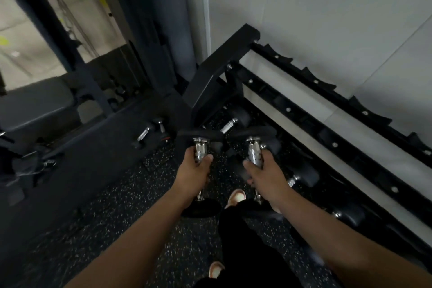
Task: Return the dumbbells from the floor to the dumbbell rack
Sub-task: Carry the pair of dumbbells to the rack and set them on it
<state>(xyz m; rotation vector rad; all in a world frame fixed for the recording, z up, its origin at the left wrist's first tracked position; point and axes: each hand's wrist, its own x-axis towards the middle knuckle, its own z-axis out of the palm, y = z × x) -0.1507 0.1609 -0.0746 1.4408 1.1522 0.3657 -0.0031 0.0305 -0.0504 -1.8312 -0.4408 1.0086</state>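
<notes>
The left hand is wrapped around the chrome handle of the left dumbbell, fingers curled over the top and thumb closed against them, so the bar is clamped in the fist. The right hand grips the handle of the right dumbbell the same way, thumb pressed across the knurled metal. Both dumbbells are held off the speckled rubber floor, side by side and near each other but apart. Each long axis runs away from the person, tilted so that the far black head sits higher and the near head hangs lower, close to the person's shoes. The far heads point toward the end post of the dumbbell rack, which stands against the white wall. The rack's rails run diagonally from that post down to the right; the upper saddles that show are bare, while the lowest tier holds several black dumbbells. To the left, more loose dumbbells lie on the floor beside a dark bench.
</notes>
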